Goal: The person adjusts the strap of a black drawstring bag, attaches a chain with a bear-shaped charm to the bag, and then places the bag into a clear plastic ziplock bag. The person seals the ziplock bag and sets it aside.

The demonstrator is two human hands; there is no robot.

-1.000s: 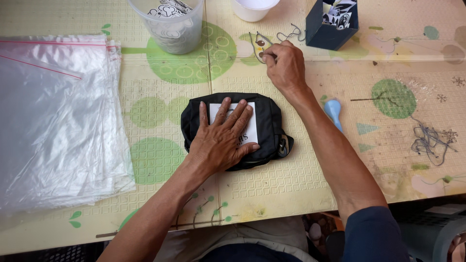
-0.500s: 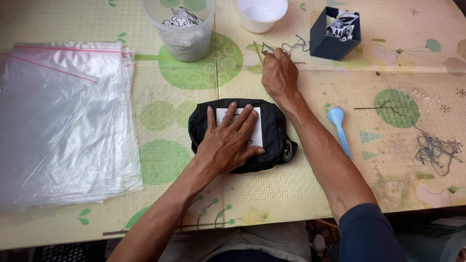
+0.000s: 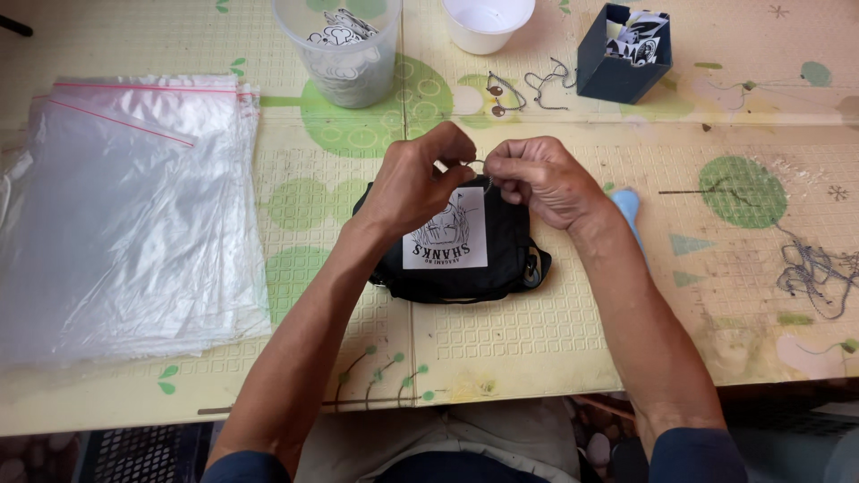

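Left hand: pinched shut on a thin cord loop.
Right hand: pinching the same loop, above the black pouch.

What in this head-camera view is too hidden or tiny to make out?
- The small wire piece pinched between left hand and right hand: fingers cover most of it.
- Black pouch: its top edge is hidden behind both hands.
- Light blue object: mostly behind the right forearm.
- White cup: cut off by the top edge.
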